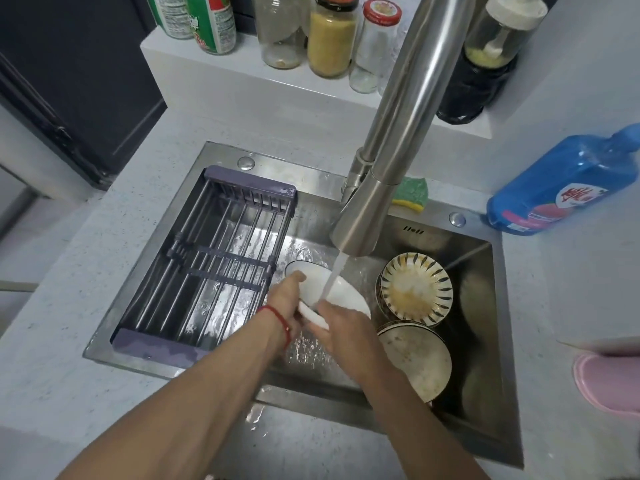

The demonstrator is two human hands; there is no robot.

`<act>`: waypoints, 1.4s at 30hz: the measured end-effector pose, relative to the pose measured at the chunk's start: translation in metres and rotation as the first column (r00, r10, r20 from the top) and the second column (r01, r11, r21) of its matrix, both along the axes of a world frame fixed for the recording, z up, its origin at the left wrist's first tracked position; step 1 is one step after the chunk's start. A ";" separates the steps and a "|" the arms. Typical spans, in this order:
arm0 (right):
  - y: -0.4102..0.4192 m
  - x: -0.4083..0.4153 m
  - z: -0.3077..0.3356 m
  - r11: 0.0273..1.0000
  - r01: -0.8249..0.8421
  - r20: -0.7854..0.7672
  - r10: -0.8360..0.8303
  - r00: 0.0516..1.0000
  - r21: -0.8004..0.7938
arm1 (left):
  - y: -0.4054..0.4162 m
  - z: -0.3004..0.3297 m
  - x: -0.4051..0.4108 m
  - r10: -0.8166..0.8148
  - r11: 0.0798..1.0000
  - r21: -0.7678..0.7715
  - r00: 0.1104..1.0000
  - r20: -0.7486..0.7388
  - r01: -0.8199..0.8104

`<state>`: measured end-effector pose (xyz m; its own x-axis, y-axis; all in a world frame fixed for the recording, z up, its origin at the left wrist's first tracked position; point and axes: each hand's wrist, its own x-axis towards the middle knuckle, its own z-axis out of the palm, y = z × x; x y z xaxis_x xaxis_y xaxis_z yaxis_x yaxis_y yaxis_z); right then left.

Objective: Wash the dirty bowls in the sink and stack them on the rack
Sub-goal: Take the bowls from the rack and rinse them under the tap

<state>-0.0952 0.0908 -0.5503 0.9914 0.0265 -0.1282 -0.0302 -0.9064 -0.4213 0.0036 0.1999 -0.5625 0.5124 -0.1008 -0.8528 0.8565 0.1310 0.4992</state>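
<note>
I hold a white bowl (341, 292) tilted under the running water from the steel faucet (367, 216), over the middle of the sink (498, 403). My left hand (285, 299) grips its left rim, thumb on the edge. My right hand (341, 332) grips the near rim, fingers curled round it. To the right in the sink sit a small stack of dirty patterned bowls (415, 289) and, nearer, a dirty white bowl stack (419, 362). The purple-framed drying rack (214, 265) spans the sink's left side with nothing on it.
A green-yellow sponge (412, 194) lies behind the faucet. A blue detergent bottle (561, 185) lies on the counter at right, a pink object (609, 382) near the right edge. Jars and bottles (330, 36) line the raised ledge at the back.
</note>
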 end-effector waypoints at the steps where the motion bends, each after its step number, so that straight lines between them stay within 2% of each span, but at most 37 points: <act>1: -0.004 -0.004 0.003 0.998 -0.056 0.041 0.057 0.998 -0.021 | 0.004 -0.004 0.003 0.051 0.999 0.010 0.999 0.009 -0.051; 3: -0.016 -0.005 0.018 0.998 -0.066 -0.013 0.066 0.998 0.004 | 0.009 -0.014 0.003 0.099 0.993 -0.069 0.994 0.042 -0.096; 4: -0.022 -0.002 0.022 0.999 -0.037 -0.099 0.036 0.994 -0.008 | 0.012 -0.020 -0.001 0.100 0.989 -0.114 0.993 0.057 -0.093; 6: -0.038 0.019 0.018 0.987 0.019 -0.270 -0.062 0.961 -0.159 | 0.010 -0.021 -0.010 0.057 0.984 -0.173 0.995 0.080 -0.042; 8: -0.037 0.046 0.005 0.945 -0.030 -0.345 -0.089 0.934 -0.326 | 0.001 -0.016 -0.020 0.030 0.965 -0.261 0.995 0.092 -0.005; 9: -0.029 0.057 -0.002 0.938 -0.077 -0.384 -0.063 0.921 -0.337 | -0.005 -0.009 -0.023 0.043 0.953 -0.302 0.997 0.071 -0.019; 10: -0.019 0.063 -0.007 0.945 -0.127 -0.409 -0.008 0.912 -0.302 | -0.008 -0.005 -0.023 0.052 0.945 -0.325 0.997 0.049 -0.034; 12: -0.006 0.060 -0.004 0.968 -0.230 -0.415 0.169 0.894 -0.102 | -0.009 -0.011 -0.016 0.049 0.946 -0.323 0.998 0.031 -0.036; 13: -0.006 0.052 0.004 0.954 -0.300 -0.399 0.272 0.876 -0.008 | -0.005 -0.013 -0.013 0.049 0.954 -0.298 0.998 0.028 -0.038; 14: -0.014 0.040 0.012 0.923 -0.385 -0.380 0.357 0.853 0.004 | -0.002 -0.017 -0.011 0.054 0.959 -0.279 0.998 0.022 -0.046; 15: -0.026 0.029 0.015 0.884 -0.463 -0.355 0.416 0.837 -0.056 | -0.001 -0.023 -0.009 0.070 0.965 -0.257 0.997 0.023 -0.062; 16: -0.038 0.020 0.017 0.866 -0.472 -0.336 0.400 0.853 -0.168 | -0.002 -0.029 -0.008 0.099 0.969 -0.230 0.995 0.023 -0.092; 18: -0.051 0.023 0.024 0.870 -0.296 -0.305 0.181 0.935 -0.394 | -0.010 -0.031 -0.013 0.141 0.972 -0.194 0.990 0.022 -0.134; 19: -0.048 0.032 0.022 0.843 -0.235 -0.291 0.099 0.952 -0.483 | -0.016 -0.027 -0.017 0.149 0.968 -0.206 0.989 0.025 -0.140; 21: -0.032 0.054 0.011 0.828 -0.190 -0.247 0.064 0.967 -0.527 | -0.029 -0.018 -0.025 0.189 0.954 -0.240 0.982 0.011 -0.181; 22: -0.022 0.062 0.006 0.873 -0.156 -0.241 0.045 0.969 -0.463 | -0.032 -0.016 -0.025 0.198 0.949 -0.251 0.980 -0.004 -0.192; 24: -0.008 0.065 0.002 0.972 -0.101 -0.279 0.039 0.960 -0.212 | -0.030 -0.016 -0.019 0.196 0.950 -0.249 0.980 0.016 -0.186; 26: -0.009 0.048 0.006 0.975 -0.215 -0.357 0.220 0.908 0.054 | -0.018 -0.025 -0.011 0.233 0.964 -0.142 0.971 0.047 -0.224; 27: -0.015 0.033 0.011 0.946 -0.294 -0.331 0.324 0.886 0.137 | -0.012 -0.024 -0.009 0.221 0.975 -0.051 0.972 0.082 -0.218; 28: -0.022 0.019 0.016 0.915 -0.373 -0.242 0.401 0.884 0.154 | -0.007 -0.022 -0.007 0.173 0.983 0.043 0.976 0.131 -0.180; 30: -0.039 -0.005 0.010 0.903 -0.430 0.016 0.430 0.903 -0.009 | -0.003 -0.005 -0.004 0.056 0.967 0.230 0.969 0.239 -0.112; 32: -0.050 -0.008 -0.005 0.954 -0.271 0.175 0.291 0.941 -0.131 | -0.005 0.001 0.004 -0.053 0.935 0.351 0.959 0.280 -0.051; 34: -0.050 -0.001 -0.018 0.972 -0.163 0.220 0.199 0.955 -0.170 | -0.006 0.003 0.016 -0.117 0.917 0.398 0.957 0.266 0.002; 36: -0.038 0.007 -0.015 0.996 -0.088 0.171 0.088 0.981 -0.005 | -0.005 0.003 0.025 -0.111 0.944 0.329 0.970 0.217 0.035; 37: -0.030 0.009 -0.012 0.991 0.027 0.095 -0.040 0.995 0.135 | -0.008 0.011 0.022 -0.066 0.971 0.239 0.978 0.200 0.016; 38: -0.021 0.011 -0.009 0.942 0.187 0.001 -0.195 0.981 0.278 | -0.014 0.017 0.016 -0.053 0.987 0.157 0.980 0.192 0.022; 39: -0.013 0.012 -0.006 0.843 0.357 -0.132 -0.333 0.934 0.403 | -0.025 0.030 0.008 -0.103 0.988 0.136 0.970 0.222 0.073; 41: -0.003 0.013 -0.003 0.563 0.566 -0.333 -0.468 0.819 0.602 | -0.049 0.035 -0.009 -0.325 0.935 0.245 0.898 0.296 0.257; 42: -0.003 0.012 -0.004 0.435 0.610 -0.383 -0.502 0.775 0.662 | -0.055 0.031 -0.013 -0.470 0.864 0.352 0.826 0.310 0.360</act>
